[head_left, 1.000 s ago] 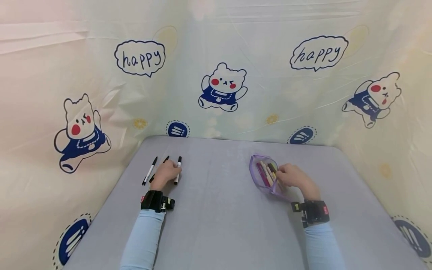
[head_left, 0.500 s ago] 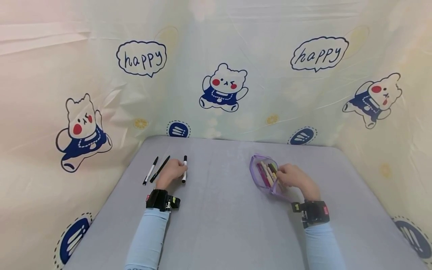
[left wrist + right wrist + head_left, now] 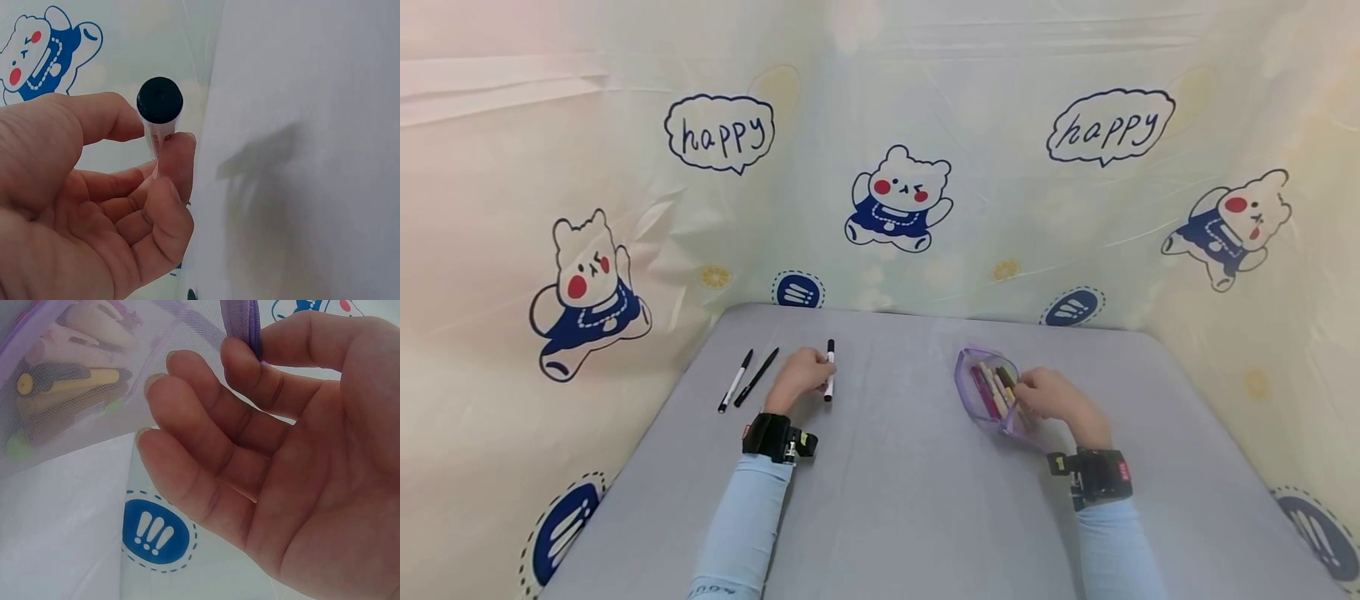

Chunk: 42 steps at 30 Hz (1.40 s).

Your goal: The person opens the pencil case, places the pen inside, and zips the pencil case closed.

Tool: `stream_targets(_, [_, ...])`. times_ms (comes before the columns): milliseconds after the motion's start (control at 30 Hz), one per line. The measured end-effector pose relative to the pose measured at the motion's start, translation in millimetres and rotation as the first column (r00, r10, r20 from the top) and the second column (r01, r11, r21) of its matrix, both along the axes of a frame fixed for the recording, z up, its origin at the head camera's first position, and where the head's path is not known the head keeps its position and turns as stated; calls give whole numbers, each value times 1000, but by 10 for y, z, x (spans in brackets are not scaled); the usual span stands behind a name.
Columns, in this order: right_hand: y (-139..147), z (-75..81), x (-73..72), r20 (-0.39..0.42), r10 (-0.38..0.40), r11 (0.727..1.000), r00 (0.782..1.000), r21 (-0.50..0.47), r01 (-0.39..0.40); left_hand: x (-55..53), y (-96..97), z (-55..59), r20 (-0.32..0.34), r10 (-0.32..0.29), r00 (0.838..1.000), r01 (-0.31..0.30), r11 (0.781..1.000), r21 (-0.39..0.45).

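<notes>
My left hand [image 3: 801, 374] pinches a white marker with black ends [image 3: 830, 385] between thumb and fingers. In the left wrist view, the marker's dark end [image 3: 160, 100] points at the camera, and a shadow on the table shows it is raised. At the right, my right hand [image 3: 1051, 395] pinches the purple zipper edge [image 3: 242, 325] of a mesh pencil pouch [image 3: 964, 392] between thumb and index finger. Several pens [image 3: 991, 390] in pink, cream and dark tones lie inside the pouch. Through the mesh in the right wrist view, a pen with a yellow clip [image 3: 75, 382] shows.
To the left of my left hand, a white-and-black pen [image 3: 734, 382] and a black pen [image 3: 757, 377] lie side by side on the grey table [image 3: 895, 467]. A printed curtain [image 3: 985, 192] rises behind the table and along its sides.
My left hand has moved right and slightly away with the marker, uncovering the black pen. The right hand keeps hold of the pouch in the same place.
</notes>
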State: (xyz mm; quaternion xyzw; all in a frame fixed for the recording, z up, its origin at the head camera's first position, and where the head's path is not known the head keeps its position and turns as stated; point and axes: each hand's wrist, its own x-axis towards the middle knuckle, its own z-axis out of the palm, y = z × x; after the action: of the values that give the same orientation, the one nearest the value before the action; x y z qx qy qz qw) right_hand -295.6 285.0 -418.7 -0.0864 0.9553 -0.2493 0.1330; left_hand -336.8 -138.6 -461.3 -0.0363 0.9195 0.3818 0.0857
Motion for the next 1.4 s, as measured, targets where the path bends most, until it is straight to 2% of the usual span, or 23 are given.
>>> stream_targets(267, [16, -21, -12, 6, -4, 1000, 1000, 7, 4, -34, 200, 70, -5, -40, 999, 40, 998, 39])
stream_targets(633, [42, -40, -42, -1, 2, 1000, 1000, -11, -2, -37, 490, 158, 7, -67, 998, 67, 994, 85])
stream_targets(1033, [25, -28, -34, -15, 15, 1000, 1000, -4, -15, 11, 873, 152, 26, -107, 994, 102, 986, 134])
stream_targets(1400, [19, -19, -33, 2, 17, 1000, 1000, 2, -17, 32, 1146, 111, 28, -190, 981, 184, 973, 138])
